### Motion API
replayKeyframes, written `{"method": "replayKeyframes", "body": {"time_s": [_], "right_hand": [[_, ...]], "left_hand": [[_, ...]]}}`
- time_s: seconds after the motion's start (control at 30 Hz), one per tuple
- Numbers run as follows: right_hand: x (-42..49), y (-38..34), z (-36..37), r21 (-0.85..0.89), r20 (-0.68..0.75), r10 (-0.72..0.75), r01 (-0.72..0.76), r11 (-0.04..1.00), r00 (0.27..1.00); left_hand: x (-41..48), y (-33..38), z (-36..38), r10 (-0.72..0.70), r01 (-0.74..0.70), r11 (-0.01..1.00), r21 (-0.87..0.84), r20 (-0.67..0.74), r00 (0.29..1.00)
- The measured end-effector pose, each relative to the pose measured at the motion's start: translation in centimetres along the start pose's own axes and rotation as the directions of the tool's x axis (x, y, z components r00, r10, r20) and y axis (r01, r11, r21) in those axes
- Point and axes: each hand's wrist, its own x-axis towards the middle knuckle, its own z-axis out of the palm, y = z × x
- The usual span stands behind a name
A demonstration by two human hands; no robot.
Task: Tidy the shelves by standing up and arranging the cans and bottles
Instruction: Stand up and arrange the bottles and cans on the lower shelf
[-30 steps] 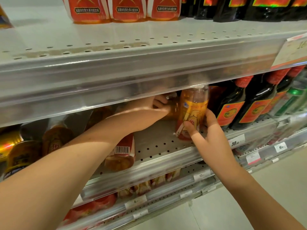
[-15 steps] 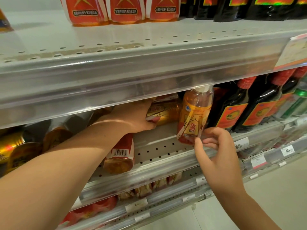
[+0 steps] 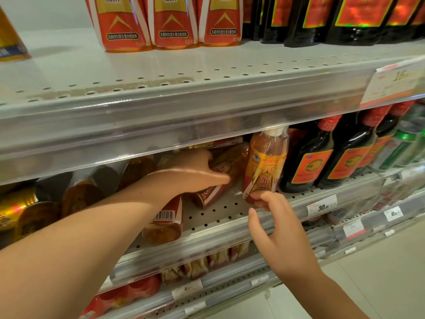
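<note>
On the middle shelf (image 3: pixel 218 212) an orange drink bottle (image 3: pixel 264 162) with a white cap stands upright. My right hand (image 3: pixel 273 229) pinches its base with the fingertips. Just left of it, a second orange bottle (image 3: pixel 220 176) lies tilted on its side, and my left hand (image 3: pixel 195 171) is closed over it from above. Another fallen bottle (image 3: pixel 164 224) with a barcode label lies under my left forearm. More toppled bottles and gold cans (image 3: pixel 23 210) lie further left on the same shelf.
Dark bottles with red labels (image 3: pixel 317 157) stand upright right of the orange bottle. The upper shelf (image 3: pixel 207 88) overhangs low above my hands and carries red-labelled bottles (image 3: pixel 170 21) and dark bottles. Lower shelves with price tags (image 3: pixel 322 206) run below.
My left hand pulled the lying bottle forward out of the back of the shelf. My right hand slid from the upright bottle's side down to its base.
</note>
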Motion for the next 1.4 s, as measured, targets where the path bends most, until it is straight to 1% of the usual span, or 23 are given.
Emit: {"method": "replayKeyframes", "body": {"time_s": [0.07, 0.13, 0.2, 0.27, 0.37, 0.43, 0.47, 0.6, 0.67, 0.8, 0.97, 1.13, 1.3, 1.4], "right_hand": [[0.2, -0.2, 0.0, 0.006, -0.015, 0.006, -0.006, 1.000, 1.000], [0.4, -0.3, 0.0, 0.017, -0.055, 0.013, -0.013, 1.000, 0.998], [0.6, -0.5, 0.0, 0.014, -0.092, 0.025, -0.023, 1.000, 0.995], [0.7, -0.6, 0.1, -0.002, -0.096, 0.030, -0.030, 1.000, 0.995], [0.7, -0.7, 0.0, -0.049, -0.073, 0.025, -0.028, 0.998, 0.997], [0.8, -0.7, -0.1, -0.080, -0.064, 0.022, -0.027, 0.996, 0.998], [0.9, -0.7, -0.2, -0.085, -0.068, 0.029, -0.035, 0.996, 0.997], [1.7, -0.5, -0.7, -0.058, -0.120, 0.117, -0.125, 0.991, 0.986], [1.9, -0.5, -0.9, -0.087, -0.137, 0.135, -0.148, 0.985, 0.981], [2.1, -0.4, -0.8, -0.106, -0.135, 0.156, -0.171, 0.980, 0.978], [1.9, -0.1, -0.4, -0.136, -0.131, 0.141, -0.158, 0.978, 0.981], [2.0, 0.2, -0.7, -0.096, -0.118, 0.157, -0.169, 0.981, 0.980], [2.1, 0.3, -0.8, -0.124, -0.099, 0.135, -0.147, 0.981, 0.986], [2.0, 0.8, -0.8, -0.099, -0.092, 0.133, -0.142, 0.985, 0.987]], "left_hand": [[-0.7, 0.0, 0.2, -0.033, 0.027, 0.996, -0.087, -0.063, 0.997], [-0.9, 0.3, 0.2, -0.062, 0.034, 0.966, -0.257, -0.099, 0.993], [-0.8, 0.8, 0.4, -0.077, 0.019, 0.928, -0.373, -0.142, 0.987], [-0.7, 1.3, 0.9, -0.043, -0.050, 0.892, -0.449, -0.196, 0.980], [-0.5, 2.0, 1.7, 0.019, -0.163, 0.803, -0.573, -0.249, 0.968], [-0.1, 2.4, 2.2, 0.035, -0.194, 0.801, -0.567, -0.279, 0.960], [0.2, 2.5, 2.4, 0.046, -0.194, 0.812, -0.550, -0.272, 0.961], [1.1, 1.8, 1.5, 0.101, -0.150, 0.868, -0.474, -0.128, 0.987], [1.5, 1.3, 1.0, 0.124, -0.152, 0.886, -0.438, -0.092, 0.988], [1.9, 1.8, 1.4, 0.104, -0.162, 0.887, -0.433, -0.155, 0.982], [2.8, 2.7, 1.9, 0.027, -0.124, 0.903, -0.411, -0.234, 0.972], [2.9, 3.1, 2.2, -0.024, -0.090, 0.898, -0.430, -0.253, 0.967], [3.8, 4.3, 2.4, 0.003, -0.115, 0.907, -0.405, -0.267, 0.964], [3.7, 4.1, 2.5, 0.035, -0.152, 0.894, -0.421, -0.271, 0.962]]}}
